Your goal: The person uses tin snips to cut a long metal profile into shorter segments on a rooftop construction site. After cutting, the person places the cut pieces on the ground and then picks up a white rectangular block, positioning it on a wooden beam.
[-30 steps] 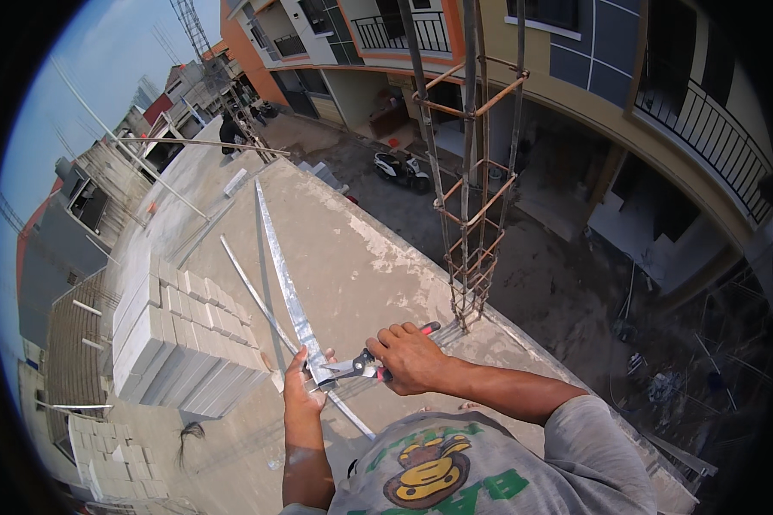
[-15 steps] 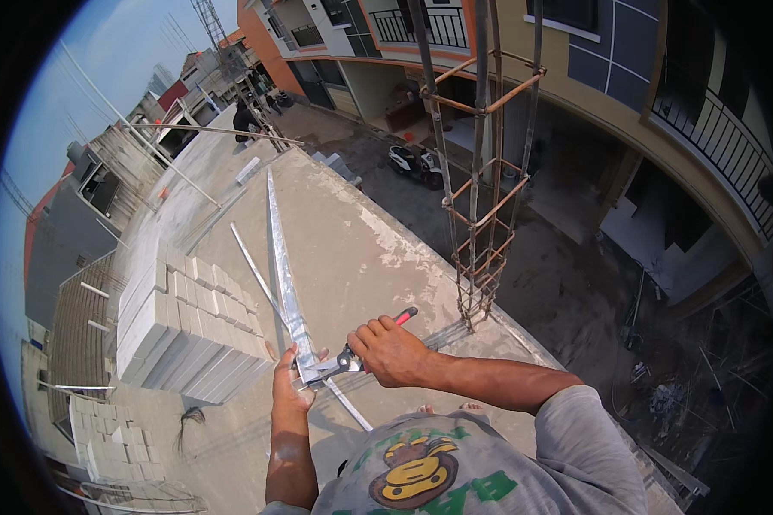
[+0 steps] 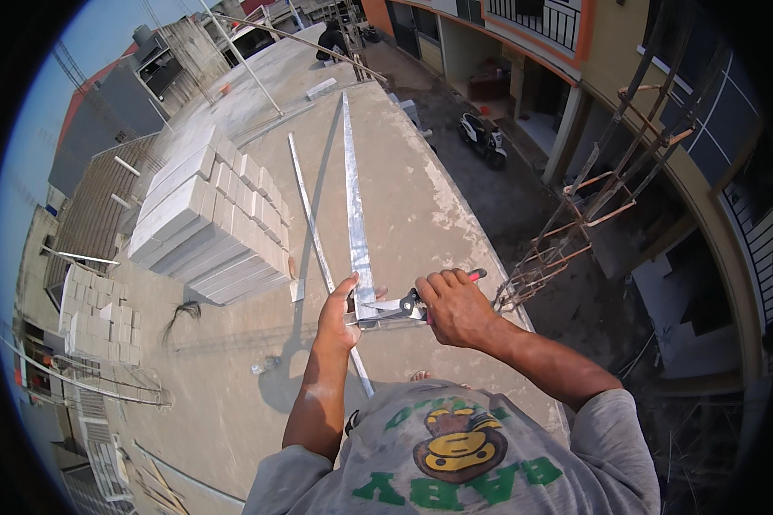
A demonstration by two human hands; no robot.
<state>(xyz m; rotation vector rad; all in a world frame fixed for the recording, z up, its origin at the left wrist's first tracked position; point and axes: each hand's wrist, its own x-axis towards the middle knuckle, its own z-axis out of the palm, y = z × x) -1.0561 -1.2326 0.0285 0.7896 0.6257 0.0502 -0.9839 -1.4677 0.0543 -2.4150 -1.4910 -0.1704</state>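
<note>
A long, shiny metal strip (image 3: 357,215) stretches away from me over the concrete. My left hand (image 3: 342,311) grips its near end between thumb and fingers. My right hand (image 3: 457,307) is wrapped round the red and black handles of a pair of tin snips (image 3: 410,303). The snips' blades lie across the near end of the strip, close to my left fingers; whether they have cut into it cannot be made out. Beneath and to the left, a second, narrower metal bar (image 3: 310,221) lies on the floor.
Stacked pale blocks (image 3: 210,227) stand left, with a smaller block pile (image 3: 101,313) beyond. At right, the slab edge (image 3: 489,249) drops to a lower lane with a parked motorbike (image 3: 483,140). A rusty rebar column (image 3: 588,206) rises beside that edge. A person (image 3: 331,41) in dark clothes is far ahead.
My view has swung, so the scene sits further right and the rebar column leans more. Both hands keep their hold on the strip and the snips.
</note>
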